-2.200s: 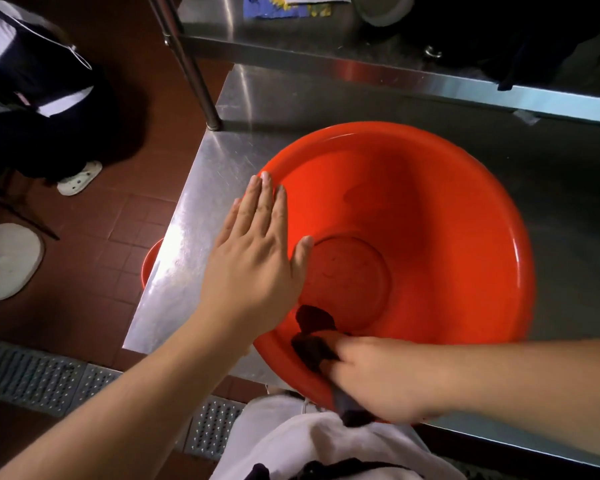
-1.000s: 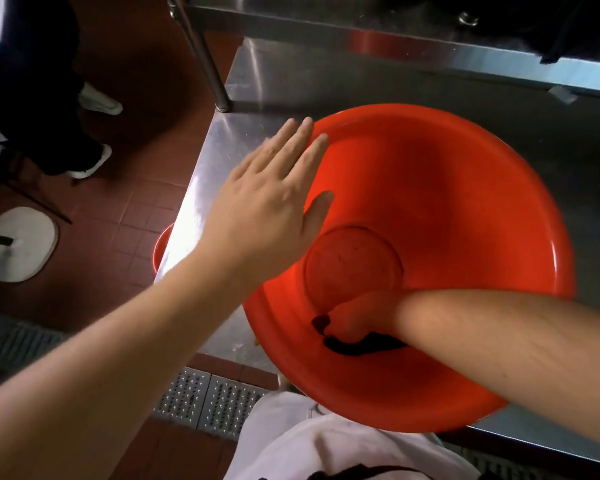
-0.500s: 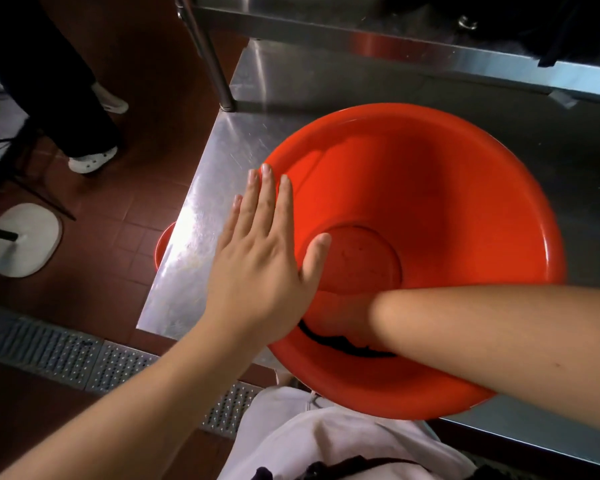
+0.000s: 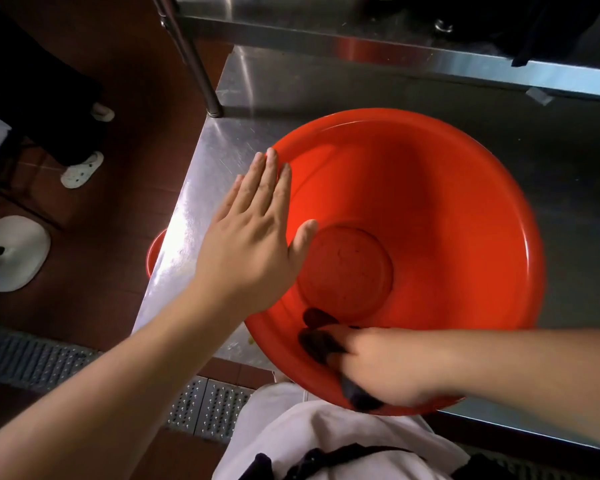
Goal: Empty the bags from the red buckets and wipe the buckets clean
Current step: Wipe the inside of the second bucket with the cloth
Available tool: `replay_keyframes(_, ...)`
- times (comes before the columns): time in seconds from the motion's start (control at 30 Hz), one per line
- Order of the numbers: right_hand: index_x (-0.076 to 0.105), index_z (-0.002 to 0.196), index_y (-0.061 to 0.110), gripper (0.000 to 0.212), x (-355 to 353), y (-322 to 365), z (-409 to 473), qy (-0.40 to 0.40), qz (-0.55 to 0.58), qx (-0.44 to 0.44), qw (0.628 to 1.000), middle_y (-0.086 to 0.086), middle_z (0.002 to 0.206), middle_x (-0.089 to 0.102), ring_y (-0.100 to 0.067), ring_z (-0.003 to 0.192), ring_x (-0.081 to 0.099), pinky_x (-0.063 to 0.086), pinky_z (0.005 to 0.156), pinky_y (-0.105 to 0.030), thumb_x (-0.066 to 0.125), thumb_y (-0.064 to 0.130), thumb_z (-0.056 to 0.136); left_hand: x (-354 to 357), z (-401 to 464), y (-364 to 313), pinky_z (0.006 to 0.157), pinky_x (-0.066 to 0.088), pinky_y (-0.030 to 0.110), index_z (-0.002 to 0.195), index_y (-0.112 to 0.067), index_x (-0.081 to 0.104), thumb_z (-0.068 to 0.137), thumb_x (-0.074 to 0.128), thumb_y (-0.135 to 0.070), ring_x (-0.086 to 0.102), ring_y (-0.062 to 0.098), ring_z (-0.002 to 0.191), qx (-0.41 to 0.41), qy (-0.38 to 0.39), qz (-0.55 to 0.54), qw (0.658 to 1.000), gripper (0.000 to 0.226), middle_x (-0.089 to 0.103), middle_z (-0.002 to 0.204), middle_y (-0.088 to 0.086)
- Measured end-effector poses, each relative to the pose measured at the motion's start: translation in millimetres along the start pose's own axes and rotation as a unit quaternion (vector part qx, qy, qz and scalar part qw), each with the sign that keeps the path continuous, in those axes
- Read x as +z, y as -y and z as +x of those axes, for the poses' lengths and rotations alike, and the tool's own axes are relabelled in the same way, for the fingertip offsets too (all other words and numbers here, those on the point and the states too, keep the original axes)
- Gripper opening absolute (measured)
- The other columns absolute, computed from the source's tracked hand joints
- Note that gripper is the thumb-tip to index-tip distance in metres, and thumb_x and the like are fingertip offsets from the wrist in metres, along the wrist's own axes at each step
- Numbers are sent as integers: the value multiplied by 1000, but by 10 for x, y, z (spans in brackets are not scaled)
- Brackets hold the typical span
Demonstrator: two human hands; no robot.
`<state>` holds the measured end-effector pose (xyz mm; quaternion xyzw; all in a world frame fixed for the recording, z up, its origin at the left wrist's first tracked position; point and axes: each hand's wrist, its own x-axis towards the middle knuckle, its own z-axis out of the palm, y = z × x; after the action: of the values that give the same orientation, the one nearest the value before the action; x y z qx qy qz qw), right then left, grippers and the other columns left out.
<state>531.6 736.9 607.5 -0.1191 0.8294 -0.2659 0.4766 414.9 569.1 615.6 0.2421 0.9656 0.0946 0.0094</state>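
r hand [image 4: 378,368] blurred; cloth [image 4: 321,342] mostly hidden under fingers [image 4: 333,336].

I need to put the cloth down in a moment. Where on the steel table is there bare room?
Bare table shows behind the red bucket, up to the shelf, and in a strip left of it by the post. The near edge is crowded: the bucket overhangs it, the left hand rests on its rim, the right hand holds the cloth.

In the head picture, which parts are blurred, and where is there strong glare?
Head view: the right hand and the dark cloth it grips are smeared by motion blur; the left hand, flat on the red bucket rim, is sharp. Strong glare lies on the steel table beside the left hand. The upper shelf edge bows from wide-angle distortion.
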Motion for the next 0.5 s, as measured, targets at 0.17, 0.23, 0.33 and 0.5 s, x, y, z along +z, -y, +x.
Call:
replay_keyframes(0.17, 20, 158, 14, 55, 19, -262, 757, 137, -101, 75, 983, -24, 150, 39, -38, 128, 50, 43, 104, -37, 35, 30, 108, 77, 38, 16, 131, 12, 43, 164, -6, 21, 108, 28, -56, 2, 21, 162, 22, -28, 9, 999, 76, 10, 174, 12)
replay_keyframes(0.23, 30, 154, 10, 52, 3, -332, 995, 143, -101, 102, 979, -22, 146, 48, -34, 124, 54, 43, 102, -36, 37, 33, 107, 98, 41, 27, 131, 13, 44, 164, -6, 22, 108, 28, -56, 3, 22, 162, 27, -36, 7, 999, 75, 12, 173, 12)
replay_keyframes(0.33, 46, 144, 4, 47, -6, -338, 1206, 121, -71, 156, 978, -20, 144, 51, -35, 126, 53, 42, 103, -36, 35, 31, 108, 89, 33, 28, 131, 14, 44, 164, -6, 22, 109, 29, -56, 4, 21, 162, 28, -37, 10, 999, 75, 12, 173, 12)
replay_keyframes(0.5, 50, 141, 13, 40, -30, -211, 1078, 100, -56, 137, 984, -17, 146, 50, -27, 113, 56, 38, 87, -27, 38, 31, 108, 104, 47, 21, 131, 14, 45, 164, -6, 22, 109, 28, -56, 3, 22, 162, 36, -34, 23, 999, 75, 11, 173, 13)
